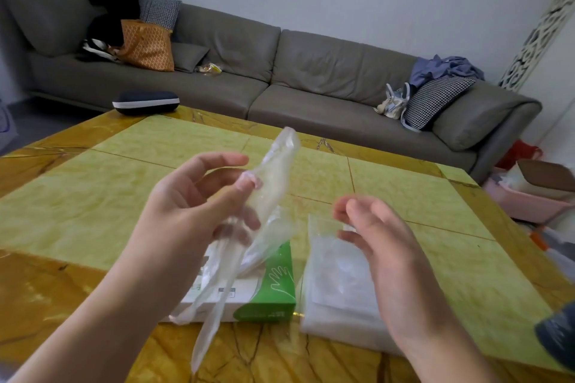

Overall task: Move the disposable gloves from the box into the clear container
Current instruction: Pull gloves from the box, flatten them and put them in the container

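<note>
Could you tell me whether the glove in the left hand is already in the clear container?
Not yet. The left hand pinches the glove in the air above the box, beside the clear container.

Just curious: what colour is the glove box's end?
Green, with a white hand outline on the glove box; seen in the head view.

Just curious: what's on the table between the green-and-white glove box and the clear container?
Nothing: in the head view a bare strip of table separates the glove box from the clear container.
</note>
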Demonstrator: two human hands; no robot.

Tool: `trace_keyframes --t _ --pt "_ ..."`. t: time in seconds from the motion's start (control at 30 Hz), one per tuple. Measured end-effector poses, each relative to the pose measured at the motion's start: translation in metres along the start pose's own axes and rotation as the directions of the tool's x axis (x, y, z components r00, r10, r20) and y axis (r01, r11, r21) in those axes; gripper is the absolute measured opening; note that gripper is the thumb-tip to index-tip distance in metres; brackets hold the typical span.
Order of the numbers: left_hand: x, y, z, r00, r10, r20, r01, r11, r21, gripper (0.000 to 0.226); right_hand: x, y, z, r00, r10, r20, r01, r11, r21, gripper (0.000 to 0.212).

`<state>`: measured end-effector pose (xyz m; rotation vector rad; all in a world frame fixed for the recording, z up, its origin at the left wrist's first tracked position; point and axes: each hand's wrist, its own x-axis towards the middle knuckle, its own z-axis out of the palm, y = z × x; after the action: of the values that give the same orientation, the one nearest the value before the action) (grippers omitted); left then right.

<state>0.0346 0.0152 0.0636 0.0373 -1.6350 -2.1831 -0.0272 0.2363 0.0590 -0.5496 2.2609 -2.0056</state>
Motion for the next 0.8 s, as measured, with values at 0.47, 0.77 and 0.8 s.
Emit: trace_keyframes --t 0.47,0.77,0.8 --pt "-0.013 -0.014 0.032 0.873 -0.299 0.384 0.278 0.954 0.112 0.037 0.003 -0.002 -0.035 0.914 -0.164 0.371 0.080 0.969 0.232 0.017" --pt "-0.010 -0.014 0.030 0.869 -0.337 0.363 0.295 0.941 0.168 0.041 0.003 0.003 -0.050 0.944 -0.068 0.324 -0.004 0.976 0.216 0.014" --pt "-0.009 -0.011 0.028 0.882 -0.333 0.333 0.286 0.941 0.183 0.041 0.004 0.004 -0.052 0.959 -0.039 0.281 -0.026 0.975 0.223 0.018"
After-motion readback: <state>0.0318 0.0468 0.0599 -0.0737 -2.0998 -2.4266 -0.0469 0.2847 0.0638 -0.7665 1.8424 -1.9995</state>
